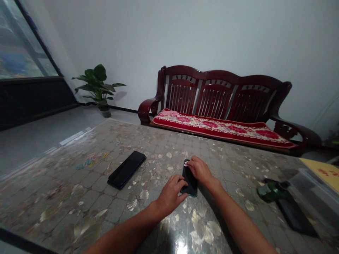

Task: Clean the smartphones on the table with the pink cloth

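Note:
A dark smartphone (191,186) lies flat on the patterned table cover (148,204), straight in front of me. My left hand (171,193) grips its left edge near the lower end, fingers on the screen and thumb by the bottom corner. Over the upper part of the screen is my right hand (200,171), its fingers pinched on a small white piece (186,163) that looks like a wipe or tissue. The fingers hide most of this piece. To the left lies a dark stack of what look like phones (127,170), apart from both hands.
Several coloured rubber-band-like loops (91,160) lie at the left. On the right are a green bottle (271,191), a black flat device (296,213), a clear plastic box (312,197) and a yellow sheet (321,173). Beyond the table stand a wooden bench (212,95) and a potted plant (97,84).

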`<action>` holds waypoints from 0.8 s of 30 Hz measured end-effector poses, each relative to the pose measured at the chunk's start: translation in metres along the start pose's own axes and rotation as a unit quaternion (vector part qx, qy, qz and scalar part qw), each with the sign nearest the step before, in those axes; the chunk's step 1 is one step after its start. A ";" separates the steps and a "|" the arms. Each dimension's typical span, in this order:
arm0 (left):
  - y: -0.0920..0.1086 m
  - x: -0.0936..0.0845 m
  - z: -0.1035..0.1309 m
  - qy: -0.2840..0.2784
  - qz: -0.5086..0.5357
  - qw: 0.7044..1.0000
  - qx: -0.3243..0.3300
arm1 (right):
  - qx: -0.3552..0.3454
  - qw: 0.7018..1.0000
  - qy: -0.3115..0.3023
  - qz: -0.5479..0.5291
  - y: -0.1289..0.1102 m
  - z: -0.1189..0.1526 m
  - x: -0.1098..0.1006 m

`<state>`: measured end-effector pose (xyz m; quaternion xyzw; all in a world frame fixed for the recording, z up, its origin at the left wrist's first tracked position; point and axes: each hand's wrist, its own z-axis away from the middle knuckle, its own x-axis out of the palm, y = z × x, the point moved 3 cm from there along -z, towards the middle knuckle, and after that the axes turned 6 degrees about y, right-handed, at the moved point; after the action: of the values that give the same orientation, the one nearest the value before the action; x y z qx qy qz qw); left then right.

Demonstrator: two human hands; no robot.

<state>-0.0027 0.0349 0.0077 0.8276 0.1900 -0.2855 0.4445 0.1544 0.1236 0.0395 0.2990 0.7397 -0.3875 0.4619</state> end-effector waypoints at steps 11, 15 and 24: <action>-0.001 0.000 0.000 -0.001 0.000 1.000 -0.003 | -0.009 1.000 -0.014 0.001 0.004 0.007 -0.005; -0.001 0.000 0.000 -0.001 0.000 1.000 -0.007 | 0.016 1.000 0.002 0.004 0.012 0.006 -0.008; -0.002 0.002 0.000 0.004 0.003 1.000 -0.004 | 0.006 1.000 0.000 -0.013 0.023 0.012 -0.011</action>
<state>-0.0025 0.0362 0.0054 0.8274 0.1909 -0.2799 0.4479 0.1823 0.1243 0.0401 0.2921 0.7414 -0.3974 0.4550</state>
